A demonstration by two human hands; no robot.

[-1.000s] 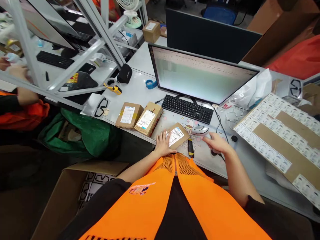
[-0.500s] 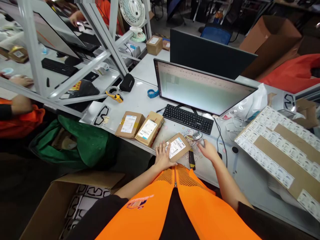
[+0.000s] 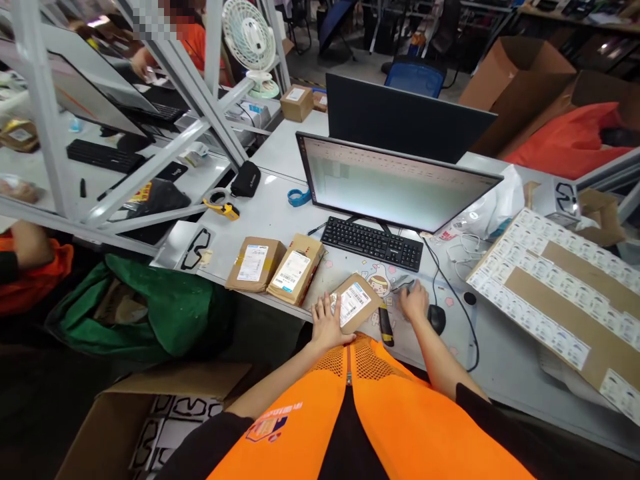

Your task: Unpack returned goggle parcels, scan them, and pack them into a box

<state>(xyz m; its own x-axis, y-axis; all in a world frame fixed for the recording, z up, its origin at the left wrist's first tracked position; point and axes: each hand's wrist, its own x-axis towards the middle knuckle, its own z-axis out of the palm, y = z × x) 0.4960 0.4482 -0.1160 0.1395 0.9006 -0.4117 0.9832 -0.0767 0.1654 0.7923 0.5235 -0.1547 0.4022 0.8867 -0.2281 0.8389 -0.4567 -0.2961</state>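
Note:
My left hand lies with fingers spread over the left edge of a small brown cardboard parcel that bears a white shipping label. To the right of the parcel, my right hand is closed around a grey handheld barcode scanner, low at the desk mat; the fingers cover most of it. Between parcel and right hand lies a yellow and black box cutter. A black mouse sits just right of my right wrist. Two labelled parcels, one flatter and one thicker, lie left of my left hand.
A black keyboard and a monitor stand behind my hands. At right leans a cardboard sheet of labels. A yellow tape dispenser lies at left. Below are a green bag and an open carton.
My right hand has lowered with the scanner onto the mat, and the mouse now shows beside it. The left hand stays on the parcel. The view has shifted slightly.

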